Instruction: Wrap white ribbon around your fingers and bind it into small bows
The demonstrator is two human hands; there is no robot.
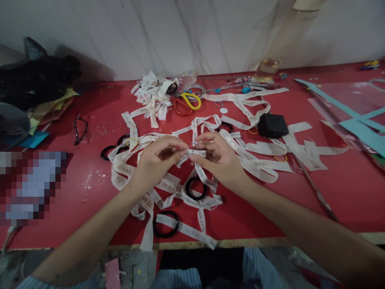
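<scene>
While pinched at both ends, held just above the red table (331, 188): short white printed ribbon strip (197, 153). Clamped on one end by thumb and forefinger of left hand (156, 156); clamped on the other end by fingertips of right hand (218, 158), with both hands almost touching. Beneath the hands, spread across the table: loose tangle of longer printed ribbons (258, 166), with black ring (195, 188) directly below and second black ring (165, 224) nearer the front edge, crossed by a ribbon. Further back: heap of cut ribbon pieces (153, 96), beside scissors (186, 102) with red and yellow handles. Right of the hands, well apart: small black box (272, 125), shut, contents not visible. Far left: spectacles (80, 128), lying flat.
</scene>
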